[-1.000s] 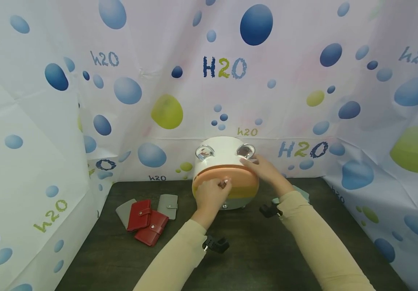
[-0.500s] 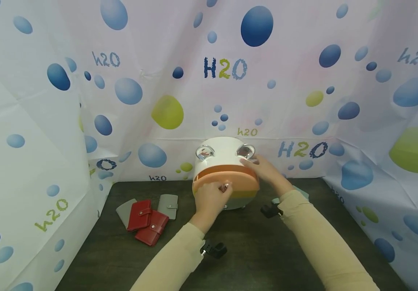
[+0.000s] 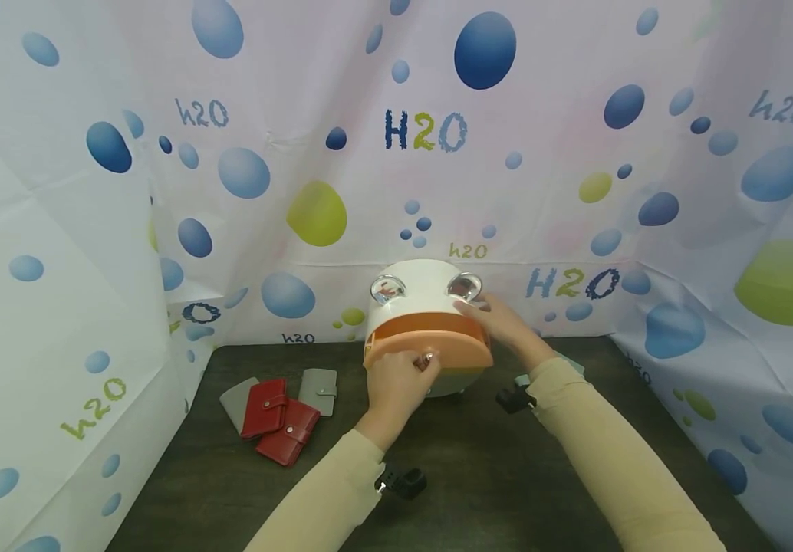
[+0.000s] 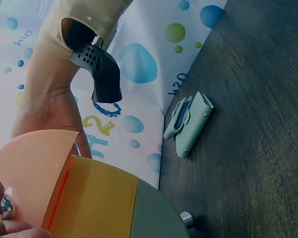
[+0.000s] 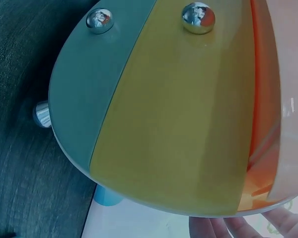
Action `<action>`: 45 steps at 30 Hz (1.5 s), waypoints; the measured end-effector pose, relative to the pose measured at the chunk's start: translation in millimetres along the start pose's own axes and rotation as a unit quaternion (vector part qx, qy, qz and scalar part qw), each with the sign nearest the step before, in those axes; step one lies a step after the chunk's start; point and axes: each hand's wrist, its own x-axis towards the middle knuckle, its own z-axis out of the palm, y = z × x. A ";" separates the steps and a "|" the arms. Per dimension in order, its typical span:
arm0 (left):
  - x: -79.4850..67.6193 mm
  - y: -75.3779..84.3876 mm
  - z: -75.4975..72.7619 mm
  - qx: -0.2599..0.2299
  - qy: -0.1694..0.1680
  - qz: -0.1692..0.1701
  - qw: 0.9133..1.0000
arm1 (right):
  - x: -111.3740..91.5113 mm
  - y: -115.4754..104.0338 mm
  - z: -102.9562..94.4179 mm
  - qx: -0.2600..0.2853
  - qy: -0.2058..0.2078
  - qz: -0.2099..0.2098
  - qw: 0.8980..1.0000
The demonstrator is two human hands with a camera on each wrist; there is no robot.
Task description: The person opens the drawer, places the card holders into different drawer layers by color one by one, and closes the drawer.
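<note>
A round white drawer box (image 3: 424, 287) with two mirrored eye-like discs stands at the back of the dark table. My left hand (image 3: 395, 392) pinches the silver knob (image 3: 428, 358) of its orange top drawer (image 3: 463, 349), which is pulled partway out. Below it, the yellow drawer (image 5: 179, 124) and the grey-green drawer (image 5: 82, 94) are closed. My right hand (image 3: 507, 323) rests against the box's upper right side, thumb near the top front edge. In the right wrist view its fingers (image 5: 243, 229) lie along the side, partly hidden by the rim.
Two red wallets (image 3: 263, 409) overlap on the table to the left, beside grey wallets (image 3: 318, 391). Pale green wallets (image 4: 192, 126) lie right of the box, mostly behind my right sleeve in the head view. A patterned cloth (image 3: 541, 192) hangs behind and at both sides.
My left hand has drawn the orange drawer out toward me and slightly down in view, widening the gap behind its front. The right hand has stayed on the side of the box.
</note>
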 end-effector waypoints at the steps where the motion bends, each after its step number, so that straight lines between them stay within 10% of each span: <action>1: -0.7 -0.1 -0.1 0.000 -0.002 -0.002 1.000 | 0.4 0.3 0.5 0.001 -0.002 -0.001 1.000; 45: -20.8 16.4 -17.2 0.010 -0.021 0.010 1.000 | 1.8 0.4 1.2 0.038 -0.016 0.018 0.999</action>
